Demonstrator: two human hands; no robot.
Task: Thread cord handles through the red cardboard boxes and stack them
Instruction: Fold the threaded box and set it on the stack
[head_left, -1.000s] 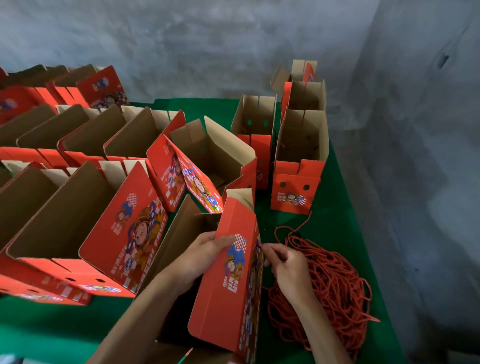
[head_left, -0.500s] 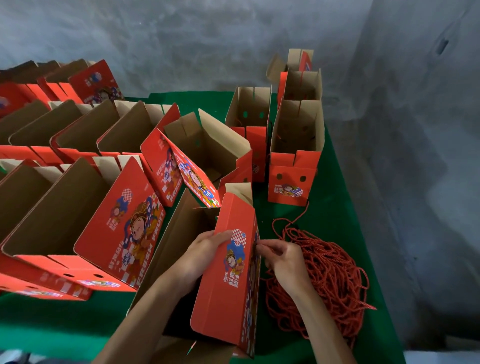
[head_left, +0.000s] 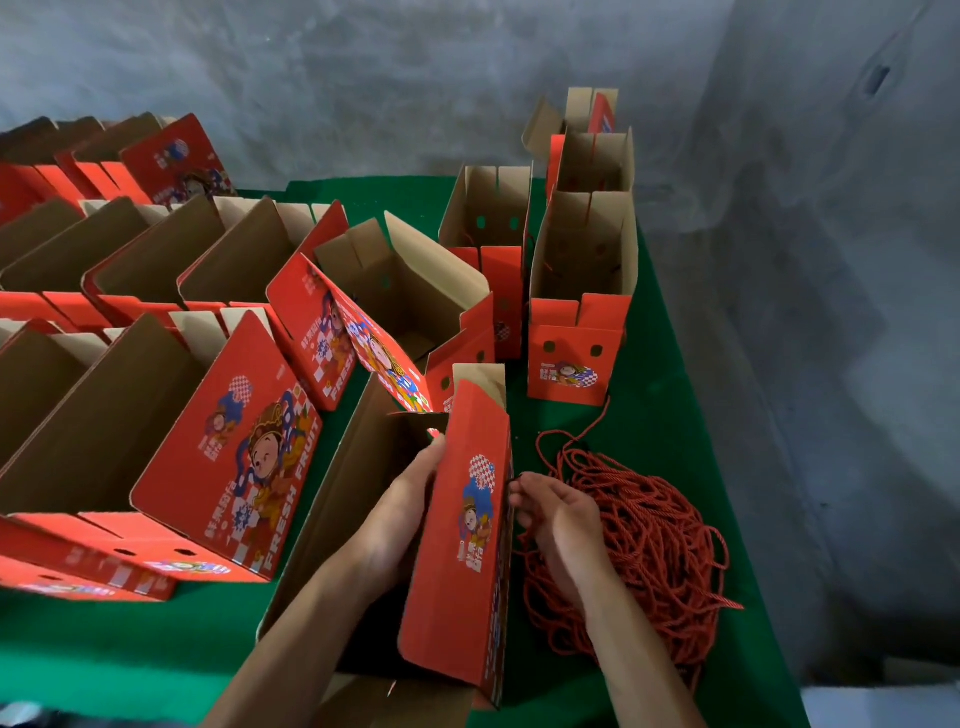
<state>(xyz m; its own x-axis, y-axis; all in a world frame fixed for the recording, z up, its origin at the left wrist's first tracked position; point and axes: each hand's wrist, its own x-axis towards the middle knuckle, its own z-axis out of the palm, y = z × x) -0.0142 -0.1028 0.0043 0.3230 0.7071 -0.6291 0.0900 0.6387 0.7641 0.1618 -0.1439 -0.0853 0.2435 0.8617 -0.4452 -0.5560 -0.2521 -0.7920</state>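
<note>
An open red cardboard box (head_left: 457, 561) stands on the green table right in front of me, its brown inside facing left. My left hand (head_left: 400, 514) reaches inside it and lies against the inner side of the red panel, with its fingertips near the upper edge and partly hidden. My right hand (head_left: 556, 514) is at the box's right face, its fingers curled and pinching a red cord against the wall. The loose pile of red cord (head_left: 654, 545) lies just right of that hand.
Several open red boxes (head_left: 171, 441) fill the table's left half in rows. Three upright boxes (head_left: 576, 332) stand in a line at the back right, and one (head_left: 410, 312) leans in the middle. Green table cloth (head_left: 130, 654) shows at the front left. Grey walls close the back and right.
My left thumb has come off the panel's outer face and the hand has slid inside the box. My right hand stays at the box's right side, its fingers shifted slightly.
</note>
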